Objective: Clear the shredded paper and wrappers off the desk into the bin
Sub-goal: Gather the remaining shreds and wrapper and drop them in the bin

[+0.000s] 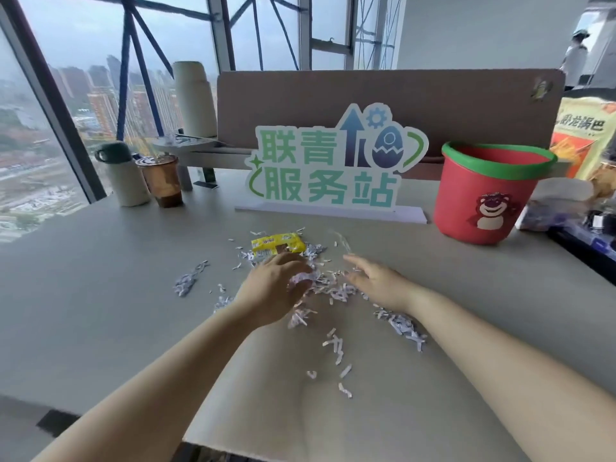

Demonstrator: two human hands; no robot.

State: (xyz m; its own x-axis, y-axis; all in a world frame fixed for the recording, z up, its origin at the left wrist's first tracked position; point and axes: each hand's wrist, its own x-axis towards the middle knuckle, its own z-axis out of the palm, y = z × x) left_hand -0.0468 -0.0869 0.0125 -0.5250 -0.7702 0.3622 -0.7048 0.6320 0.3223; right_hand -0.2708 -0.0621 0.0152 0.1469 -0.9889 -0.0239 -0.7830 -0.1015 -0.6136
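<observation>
White shredded paper [336,293] lies scattered over the middle of the grey desk [100,295], with small heaps at the left [186,283] and right [405,326]. A yellow snack wrapper [278,243] lies at the far side of the scatter, and a clear wrapper [341,241] lies to its right. My left hand [273,288] is curled around a clump of shreds, just below the yellow wrapper. My right hand [376,281] rests on the paper with fingers spread, holding nothing. The red bin [483,195] with a green rim and a bear picture stands upright at the back right.
A green and white standing sign [330,165] is behind the scatter. A white mug [125,175] and a brown plastic cup [163,180] stand at the back left. Snack bags [583,141] and clutter sit right of the bin. A brown divider [333,95] backs the desk.
</observation>
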